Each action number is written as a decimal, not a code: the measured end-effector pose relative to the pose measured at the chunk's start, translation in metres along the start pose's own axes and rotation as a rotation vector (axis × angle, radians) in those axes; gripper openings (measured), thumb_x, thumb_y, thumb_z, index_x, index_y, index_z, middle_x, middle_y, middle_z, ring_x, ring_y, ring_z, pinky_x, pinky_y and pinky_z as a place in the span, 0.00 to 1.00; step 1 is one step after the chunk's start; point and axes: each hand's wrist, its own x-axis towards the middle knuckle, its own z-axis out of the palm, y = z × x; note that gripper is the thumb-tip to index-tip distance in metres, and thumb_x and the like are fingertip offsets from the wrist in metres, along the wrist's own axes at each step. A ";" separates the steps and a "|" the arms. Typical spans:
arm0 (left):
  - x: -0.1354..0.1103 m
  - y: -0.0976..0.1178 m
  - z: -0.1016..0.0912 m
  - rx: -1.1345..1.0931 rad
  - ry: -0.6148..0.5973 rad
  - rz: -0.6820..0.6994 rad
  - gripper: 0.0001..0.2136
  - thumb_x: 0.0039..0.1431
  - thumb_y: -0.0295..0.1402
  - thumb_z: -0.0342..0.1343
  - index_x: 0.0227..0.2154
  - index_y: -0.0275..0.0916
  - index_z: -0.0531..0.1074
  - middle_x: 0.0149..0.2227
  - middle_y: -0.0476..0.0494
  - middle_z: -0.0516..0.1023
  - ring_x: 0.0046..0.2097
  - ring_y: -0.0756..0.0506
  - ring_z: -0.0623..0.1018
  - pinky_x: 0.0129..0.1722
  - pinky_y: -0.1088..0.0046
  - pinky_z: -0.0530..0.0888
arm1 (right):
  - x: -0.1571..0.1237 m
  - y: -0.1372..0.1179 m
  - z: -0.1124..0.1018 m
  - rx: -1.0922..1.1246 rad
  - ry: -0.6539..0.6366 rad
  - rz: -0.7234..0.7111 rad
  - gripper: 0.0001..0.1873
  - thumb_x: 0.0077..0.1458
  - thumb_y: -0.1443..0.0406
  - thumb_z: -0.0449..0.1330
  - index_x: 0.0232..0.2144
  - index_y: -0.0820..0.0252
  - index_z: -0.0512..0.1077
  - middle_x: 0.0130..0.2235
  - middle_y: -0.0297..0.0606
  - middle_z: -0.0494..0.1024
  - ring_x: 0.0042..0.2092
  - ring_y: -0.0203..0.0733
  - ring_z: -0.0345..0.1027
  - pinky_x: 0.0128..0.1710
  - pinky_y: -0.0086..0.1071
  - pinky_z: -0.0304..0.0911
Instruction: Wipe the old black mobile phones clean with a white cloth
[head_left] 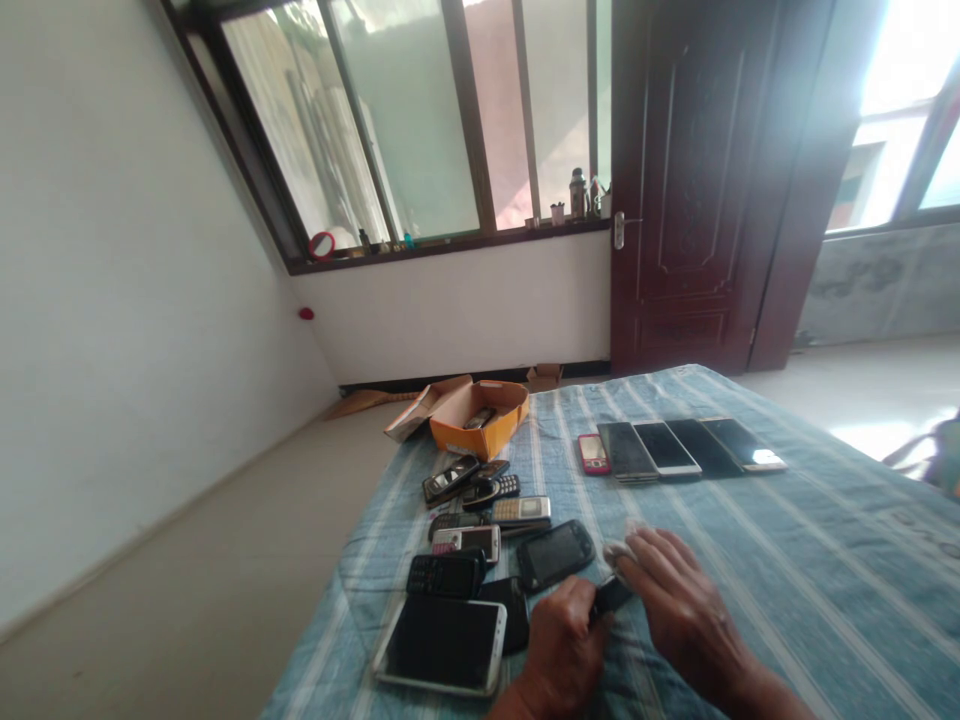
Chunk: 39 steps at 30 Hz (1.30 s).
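My left hand (568, 640) is closed around one end of a small black phone (613, 596), which is partly hidden by the fingers. A crumpled whitish cloth or tissue (616, 558) is pinched under the fingers of my right hand (679, 590), against the phone's other end. Just beyond my left hand lies a black touchscreen phone (556, 556). To the left, a large white-edged phone (441, 645) lies face up beside a dark phone (513, 612). Several older keypad phones, among them a silver one (521, 511) and a black one (442, 575), lie in a loose cluster.
An orange cardboard box (480, 432) with its lid open holds some phones at the far left edge. Toward the back right, a red phone (593, 454) and several larger phones, one white-framed (667, 448), lie in a row. Everything rests on a blue striped cloth (795, 560).
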 end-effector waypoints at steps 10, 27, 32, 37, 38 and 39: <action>0.000 0.000 -0.001 0.040 -0.017 -0.004 0.03 0.56 0.31 0.54 0.27 0.39 0.68 0.28 0.47 0.75 0.30 0.47 0.75 0.29 0.75 0.67 | 0.000 0.004 -0.002 -0.001 0.029 -0.007 0.15 0.61 0.74 0.49 0.42 0.63 0.74 0.42 0.45 0.77 0.50 0.48 0.69 0.53 0.48 0.63; 0.000 0.002 -0.001 0.026 -0.007 -0.022 0.02 0.53 0.27 0.53 0.27 0.39 0.68 0.28 0.47 0.75 0.30 0.47 0.76 0.29 0.76 0.68 | 0.000 0.010 -0.004 -0.050 0.039 0.025 0.17 0.60 0.74 0.48 0.43 0.60 0.74 0.43 0.44 0.77 0.51 0.47 0.68 0.53 0.46 0.64; 0.000 -0.005 0.008 -0.089 0.081 0.103 0.08 0.61 0.37 0.50 0.32 0.39 0.69 0.31 0.44 0.77 0.32 0.46 0.77 0.33 0.74 0.71 | 0.005 -0.016 -0.002 0.035 0.026 -0.080 0.16 0.61 0.72 0.48 0.43 0.61 0.74 0.44 0.45 0.77 0.51 0.48 0.68 0.52 0.46 0.64; 0.000 -0.002 0.004 -0.013 0.031 0.026 0.02 0.55 0.29 0.52 0.29 0.39 0.69 0.30 0.46 0.76 0.31 0.46 0.77 0.31 0.75 0.70 | 0.003 -0.007 0.000 0.002 0.004 -0.018 0.15 0.61 0.72 0.48 0.43 0.61 0.74 0.43 0.44 0.77 0.51 0.48 0.68 0.52 0.46 0.64; 0.000 -0.001 0.002 0.002 0.013 0.006 0.02 0.54 0.27 0.53 0.28 0.39 0.69 0.30 0.46 0.76 0.31 0.46 0.76 0.30 0.75 0.69 | 0.002 -0.002 0.000 -0.011 0.000 -0.003 0.15 0.61 0.73 0.48 0.43 0.62 0.74 0.43 0.44 0.77 0.50 0.48 0.68 0.52 0.47 0.64; 0.000 0.001 -0.001 0.015 -0.004 -0.010 0.03 0.53 0.25 0.53 0.28 0.39 0.69 0.30 0.46 0.76 0.31 0.46 0.76 0.30 0.75 0.69 | 0.001 0.003 0.000 -0.021 0.000 0.010 0.15 0.61 0.73 0.48 0.42 0.62 0.74 0.42 0.45 0.77 0.49 0.48 0.68 0.51 0.47 0.64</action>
